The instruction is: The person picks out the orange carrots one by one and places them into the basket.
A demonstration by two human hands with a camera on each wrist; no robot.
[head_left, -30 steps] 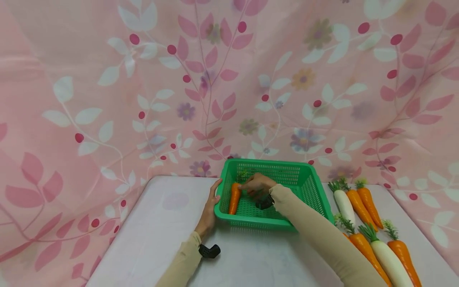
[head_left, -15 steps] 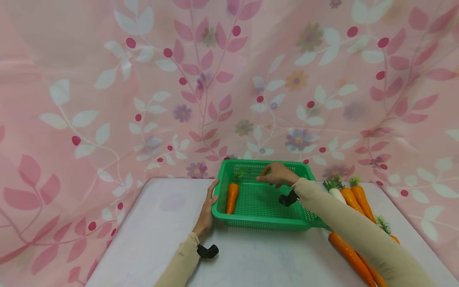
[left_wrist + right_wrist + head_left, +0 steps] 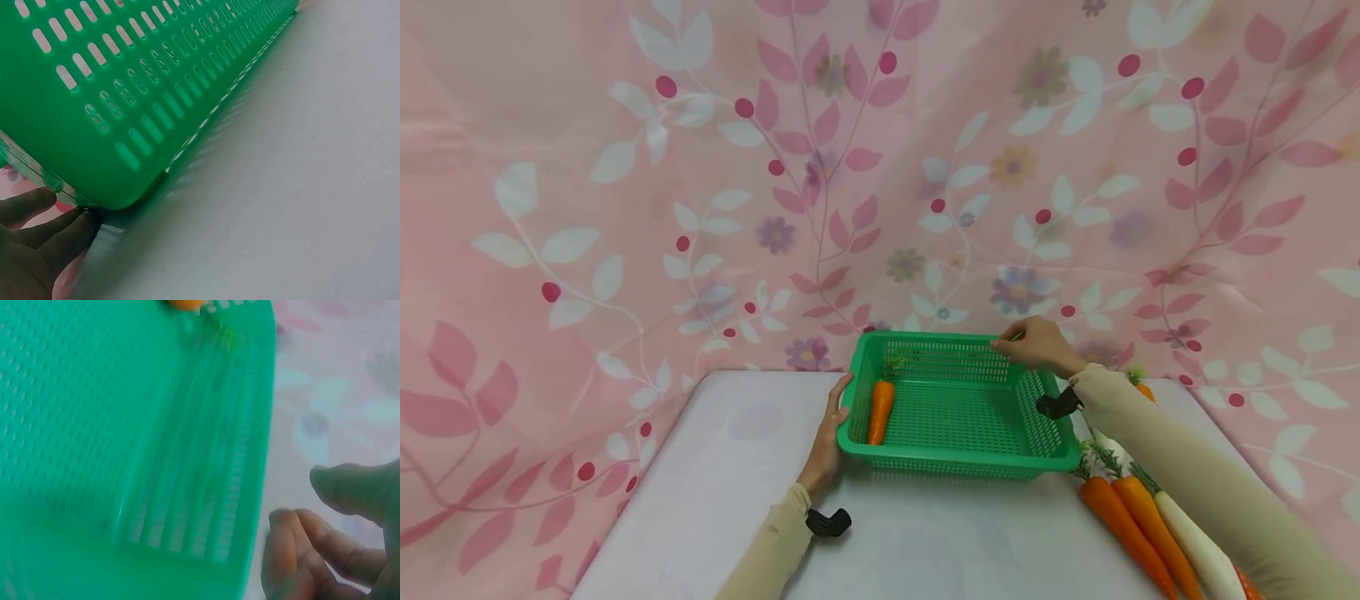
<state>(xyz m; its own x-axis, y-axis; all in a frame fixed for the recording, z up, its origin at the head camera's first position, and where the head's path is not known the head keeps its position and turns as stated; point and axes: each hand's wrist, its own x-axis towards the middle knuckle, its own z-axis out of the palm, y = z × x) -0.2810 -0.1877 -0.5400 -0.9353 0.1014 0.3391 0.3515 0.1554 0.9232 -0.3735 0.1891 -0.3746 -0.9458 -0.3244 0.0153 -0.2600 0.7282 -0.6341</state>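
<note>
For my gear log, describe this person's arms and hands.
The left sleeve and right sleeve are long, plain beige. The left wrist camera and right wrist camera are black and bent-shaped. The left hand and right hand are bare.

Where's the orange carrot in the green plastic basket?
In the head view, the orange carrot lies at the left end of the basket, near the left hand.
</note>
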